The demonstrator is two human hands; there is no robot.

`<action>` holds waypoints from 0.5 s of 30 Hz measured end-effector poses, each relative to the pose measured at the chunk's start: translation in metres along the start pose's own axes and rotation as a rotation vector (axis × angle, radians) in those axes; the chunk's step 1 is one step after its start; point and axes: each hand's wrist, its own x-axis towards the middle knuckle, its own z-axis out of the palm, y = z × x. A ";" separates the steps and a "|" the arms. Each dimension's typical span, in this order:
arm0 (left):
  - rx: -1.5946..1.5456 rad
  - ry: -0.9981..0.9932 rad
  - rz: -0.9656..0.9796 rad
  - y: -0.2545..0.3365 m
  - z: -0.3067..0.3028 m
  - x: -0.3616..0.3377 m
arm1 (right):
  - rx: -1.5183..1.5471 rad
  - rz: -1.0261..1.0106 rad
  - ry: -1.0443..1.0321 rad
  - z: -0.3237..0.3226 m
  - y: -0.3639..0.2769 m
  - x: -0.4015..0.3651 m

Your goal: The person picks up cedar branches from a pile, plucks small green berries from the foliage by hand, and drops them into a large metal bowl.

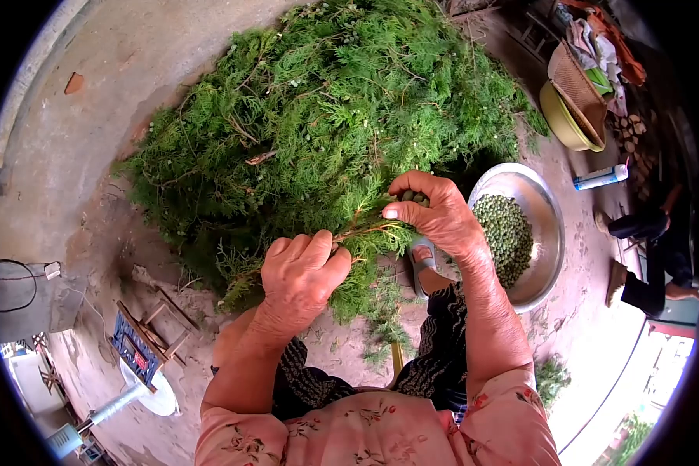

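My left hand (pixel 299 276) is closed round the stem of a green conifer branch (pixel 365 242), whose feathery sprays hang below and to the right of the fist. My right hand (pixel 435 213) is curled at the branch's tip, thumb bent over, with several small round green cones (pixel 414 197) held in its fingers. Right of that forearm stands a wide metal basin (pixel 550 233) with many loose green cones (pixel 505 237) in it. Beyond both hands rises a large heap of cut conifer branches (pixel 326 116).
At the right are a yellow basin (pixel 561 120) with a wicker basket (pixel 579 89) and a blue-white can (pixel 600 177). Another person's legs (pixel 648 264) show at the far right. A small stool (pixel 144 342) and a fan (pixel 120 404) stand at the lower left.
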 end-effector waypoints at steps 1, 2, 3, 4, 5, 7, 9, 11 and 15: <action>-0.005 0.004 0.001 0.000 0.002 0.000 | 0.000 -0.001 -0.002 0.002 0.000 0.000; -0.011 0.008 0.002 0.000 0.002 -0.001 | 0.035 -0.006 0.006 0.004 0.000 0.000; -0.010 0.008 0.001 0.001 0.002 -0.001 | 0.071 -0.010 0.014 0.007 0.001 -0.001; -0.008 -0.002 -0.002 0.002 0.002 -0.001 | 0.071 -0.010 0.013 0.011 0.001 -0.001; -0.006 -0.013 -0.004 0.002 0.001 -0.001 | 0.118 -0.060 0.047 0.015 0.002 0.000; -0.008 -0.013 -0.002 0.002 0.001 -0.001 | 0.166 -0.110 0.083 0.018 0.005 0.000; -0.009 -0.012 0.000 0.002 0.002 -0.001 | 0.111 -0.069 0.121 0.018 0.008 0.000; -0.027 0.029 0.020 0.004 0.006 -0.001 | 0.145 -0.040 0.231 0.026 0.005 0.000; 0.012 0.090 0.009 0.006 0.003 -0.002 | 0.723 0.265 0.539 0.012 0.026 0.003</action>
